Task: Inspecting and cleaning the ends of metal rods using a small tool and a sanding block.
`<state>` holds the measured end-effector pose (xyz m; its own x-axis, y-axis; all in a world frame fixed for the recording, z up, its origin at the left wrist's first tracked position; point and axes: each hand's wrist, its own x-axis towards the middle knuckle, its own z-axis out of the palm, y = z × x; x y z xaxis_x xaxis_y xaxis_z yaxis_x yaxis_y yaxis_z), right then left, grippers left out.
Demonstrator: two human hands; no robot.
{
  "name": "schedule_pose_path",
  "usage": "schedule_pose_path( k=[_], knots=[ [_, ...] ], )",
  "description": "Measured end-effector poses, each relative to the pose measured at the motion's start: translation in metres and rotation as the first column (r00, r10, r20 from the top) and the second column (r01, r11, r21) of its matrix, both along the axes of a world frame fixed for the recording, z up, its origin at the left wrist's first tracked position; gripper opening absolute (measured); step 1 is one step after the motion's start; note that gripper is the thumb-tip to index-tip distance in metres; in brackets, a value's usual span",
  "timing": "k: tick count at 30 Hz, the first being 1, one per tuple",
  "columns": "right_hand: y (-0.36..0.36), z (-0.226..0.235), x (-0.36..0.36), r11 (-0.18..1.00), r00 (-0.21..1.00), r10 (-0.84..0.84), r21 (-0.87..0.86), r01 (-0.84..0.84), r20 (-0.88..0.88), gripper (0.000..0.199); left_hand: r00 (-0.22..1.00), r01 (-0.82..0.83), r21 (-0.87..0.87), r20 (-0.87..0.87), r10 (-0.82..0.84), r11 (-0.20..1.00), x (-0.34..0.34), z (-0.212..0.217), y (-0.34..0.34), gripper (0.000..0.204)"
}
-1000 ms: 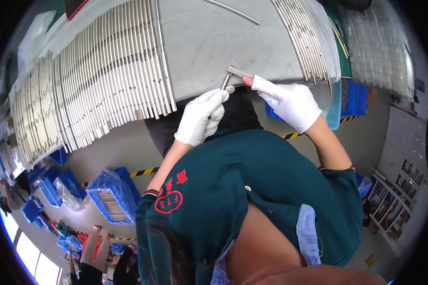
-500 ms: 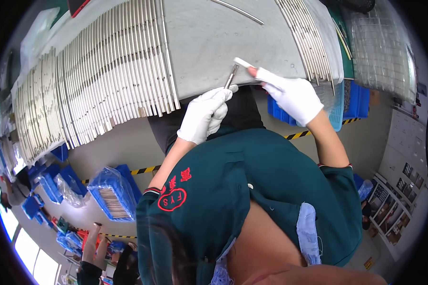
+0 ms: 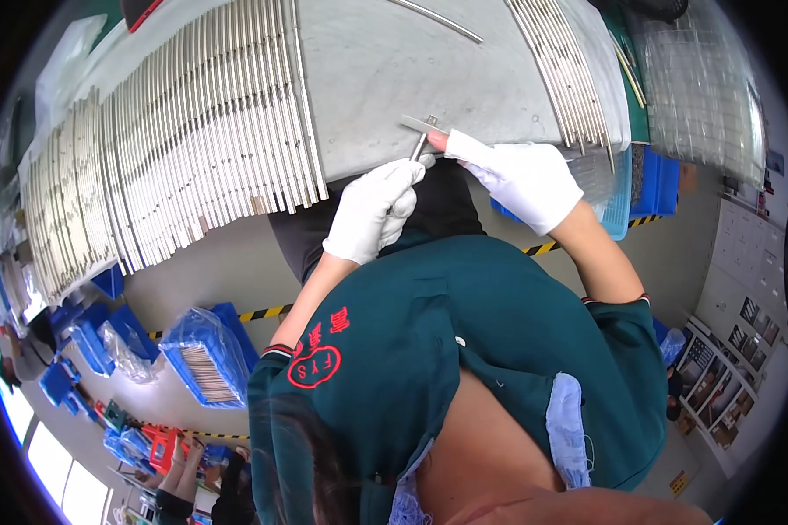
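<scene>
My left hand [image 3: 372, 212], in a white glove, is closed around a short shiny metal tube [image 3: 418, 149] that sticks up past its fingers at the table's near edge. My right hand [image 3: 525, 182] wears a white glove with a bare fingertip showing. It pinches a thin, flat grey strip [image 3: 415, 123], which lies across the tube near its upper end; what kind of tool this is I cannot make out. Rows of long metal rods [image 3: 201, 122] cover the table to the left. More rods [image 3: 562, 79] lie side by side at the right.
A single bent-looking rod [image 3: 442, 19] lies far back on the grey table cover [image 3: 385, 79]. Stacked clear plastic trays [image 3: 700, 96] stand at the far right. Blue bins [image 3: 655, 185] sit below the right edge; a plastic-lined blue crate [image 3: 206, 359] is on the floor at left.
My right hand has shifted left and slightly down, bringing the strip from beside the tube's end to across it. The left hand stays nearly in place with the tube.
</scene>
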<state>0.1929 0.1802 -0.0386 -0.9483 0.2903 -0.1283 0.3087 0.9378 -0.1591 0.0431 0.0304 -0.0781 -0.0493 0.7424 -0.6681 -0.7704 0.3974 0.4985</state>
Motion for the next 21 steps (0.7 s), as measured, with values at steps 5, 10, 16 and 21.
schedule_pose_path(
  k=[5, 10, 16, 21],
  knots=[
    [0.000, 0.008, 0.009, 0.996, 0.998, -0.066, -0.061, 0.066, -0.004, 0.039, 0.999, 0.011, 0.010, 0.034, -0.011, 1.000, -0.001, 0.000, 0.000, 0.032],
    [-0.008, -0.008, 0.002, 0.996, 0.995, -0.073, -0.059, 0.069, -0.067, 0.031, 0.996, 0.018, 0.008, 0.088, -0.019, 1.000, -0.004, -0.005, -0.001, 0.025],
    [-0.004, -0.010, 0.003, 0.995, 0.996, -0.068, -0.064, 0.072, 0.063, 0.034, 0.972, 0.045, 0.069, 0.227, -0.059, 0.997, -0.007, -0.008, 0.000, 0.022],
    [-0.008, -0.006, 0.009, 0.984, 0.992, -0.125, -0.126, 0.123, -0.006, 0.037, 0.972, 0.034, 0.063, 0.228, -0.048, 0.997, -0.007, -0.008, -0.001, 0.028]
  ],
)
